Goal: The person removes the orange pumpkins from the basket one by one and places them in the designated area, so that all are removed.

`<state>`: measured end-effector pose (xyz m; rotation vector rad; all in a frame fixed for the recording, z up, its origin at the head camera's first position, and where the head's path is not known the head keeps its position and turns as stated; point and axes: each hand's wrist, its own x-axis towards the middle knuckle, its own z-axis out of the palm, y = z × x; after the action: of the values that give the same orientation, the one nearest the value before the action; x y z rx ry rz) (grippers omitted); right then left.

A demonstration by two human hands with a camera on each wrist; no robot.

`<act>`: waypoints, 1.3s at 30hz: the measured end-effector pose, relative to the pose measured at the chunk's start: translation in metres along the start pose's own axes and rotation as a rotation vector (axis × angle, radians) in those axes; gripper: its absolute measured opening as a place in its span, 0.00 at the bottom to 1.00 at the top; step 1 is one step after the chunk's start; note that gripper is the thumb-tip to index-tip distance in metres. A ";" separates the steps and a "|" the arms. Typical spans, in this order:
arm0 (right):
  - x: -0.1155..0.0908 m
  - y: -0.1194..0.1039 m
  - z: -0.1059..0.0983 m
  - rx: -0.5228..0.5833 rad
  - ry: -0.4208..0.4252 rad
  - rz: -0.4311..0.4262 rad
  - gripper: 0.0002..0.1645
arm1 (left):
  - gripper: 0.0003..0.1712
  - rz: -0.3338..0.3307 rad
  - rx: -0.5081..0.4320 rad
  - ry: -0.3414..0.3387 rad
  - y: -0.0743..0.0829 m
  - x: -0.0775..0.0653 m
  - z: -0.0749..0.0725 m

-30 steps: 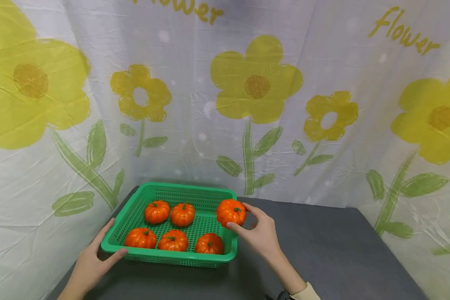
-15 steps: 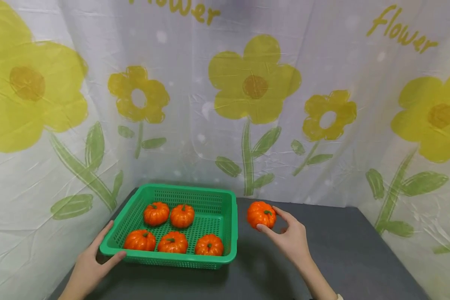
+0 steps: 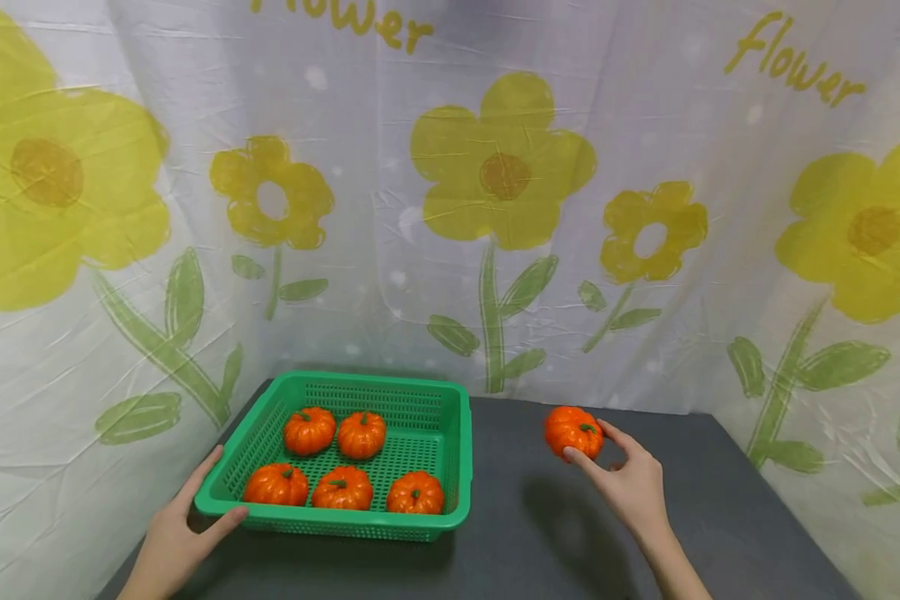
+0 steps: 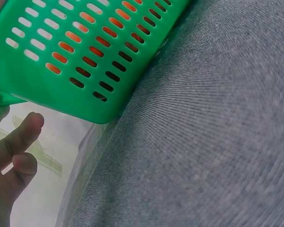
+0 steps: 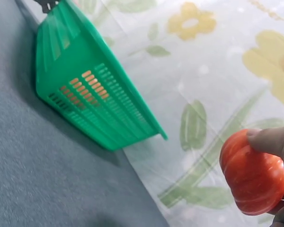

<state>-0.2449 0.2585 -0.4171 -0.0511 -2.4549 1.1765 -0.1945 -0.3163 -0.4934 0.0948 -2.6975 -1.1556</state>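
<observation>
A small orange pumpkin [image 3: 572, 432] with a green stem is in my right hand [image 3: 632, 483], pinched between thumb and fingers. It hangs above the dark table, right of the green basket [image 3: 461, 467], and its shadow falls below. In the right wrist view, the thumb presses on the pumpkin [image 5: 251, 172]. My left hand [image 3: 176, 529] holds the basket's near left corner, thumb over the front rim and fingers along the left side. Seen from the left wrist, other fingers [image 4: 19, 142] stay off the perforated basket wall [image 4: 47, 90]. Several similar pumpkins [image 3: 342, 488] sit inside the basket.
The dark grey table [image 3: 510, 533] carries the basket on its left part. Behind and beside it hangs a white curtain [image 3: 390, 333] printed with yellow flowers, close to the table's back edge.
My right hand has carried the pumpkin rightward, from over the basket's right rim to above the table. The left hand stays at the basket's corner, and the basket has barely shifted in view.
</observation>
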 end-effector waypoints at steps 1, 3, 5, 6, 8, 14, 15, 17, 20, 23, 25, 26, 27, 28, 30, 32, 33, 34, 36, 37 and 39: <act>0.001 0.001 -0.001 -0.001 0.005 0.000 0.46 | 0.56 0.003 0.000 0.002 0.000 0.000 0.000; 0.003 0.005 -0.002 -0.011 0.019 -0.004 0.46 | 0.56 0.006 -0.003 0.004 -0.001 -0.001 0.001; 0.005 0.009 -0.003 -0.027 0.035 -0.004 0.46 | 0.56 0.003 -0.004 0.000 -0.001 -0.001 0.002; 0.006 0.011 -0.004 -0.034 0.042 -0.003 0.46 | 0.56 0.000 -0.003 -0.003 -0.001 -0.001 0.002; 0.008 0.016 -0.007 -0.050 0.055 0.002 0.46 | 0.56 -0.006 -0.001 -0.007 -0.002 -0.001 0.002; 0.014 0.029 -0.020 -0.067 0.092 0.028 0.46 | 0.56 -0.026 0.005 -0.024 -0.005 0.000 0.003; 0.016 0.031 -0.022 -0.070 0.101 0.032 0.46 | 0.56 -0.028 0.003 -0.026 -0.005 0.000 0.003; 0.019 0.035 -0.026 -0.078 0.115 0.043 0.46 | 0.56 -0.029 0.007 -0.028 -0.006 -0.001 0.002; 0.023 0.041 -0.032 -0.096 0.141 0.058 0.46 | 0.57 -0.029 0.014 -0.031 -0.007 -0.001 0.000; 0.026 0.048 -0.039 -0.115 0.169 0.074 0.47 | 0.57 -0.035 0.021 -0.038 -0.007 -0.001 -0.001; 0.028 0.054 -0.043 -0.130 0.186 0.089 0.48 | 0.57 -0.038 0.023 -0.039 -0.007 -0.001 -0.002; 0.029 0.057 -0.044 -0.138 0.193 0.100 0.48 | 0.57 -0.040 0.023 -0.040 -0.007 -0.001 -0.003; 0.030 0.061 -0.046 -0.141 0.199 0.108 0.48 | 0.57 -0.042 0.025 -0.041 -0.006 -0.001 -0.003; 0.030 0.064 -0.047 -0.144 0.203 0.118 0.49 | 0.57 -0.044 0.028 -0.044 -0.006 0.000 -0.003; 0.031 0.072 -0.050 -0.145 0.203 0.149 0.50 | 0.57 -0.043 0.034 -0.046 -0.004 0.000 -0.004; 0.032 0.079 -0.053 -0.141 0.197 0.181 0.52 | 0.56 -0.037 0.035 -0.045 -0.003 0.000 -0.004; 0.032 0.082 -0.054 -0.139 0.194 0.192 0.53 | 0.56 -0.032 0.036 -0.044 -0.003 0.000 -0.004; 0.033 0.085 -0.055 -0.142 0.191 0.207 0.54 | 0.56 -0.030 0.037 -0.044 -0.003 0.001 -0.003; 0.034 0.092 -0.057 -0.143 0.188 0.230 0.55 | 0.56 -0.021 0.033 -0.040 -0.002 0.001 -0.003; 0.034 0.095 -0.057 -0.144 0.190 0.239 0.55 | 0.56 -0.017 0.031 -0.039 -0.002 0.001 -0.002; 0.035 0.102 -0.057 -0.146 0.197 0.257 0.55 | 0.55 -0.014 0.029 -0.042 -0.002 0.002 -0.002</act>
<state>-0.2700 0.3733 -0.4497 -0.5139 -2.4026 1.0333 -0.1962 -0.3196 -0.4932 0.0957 -2.7545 -1.1354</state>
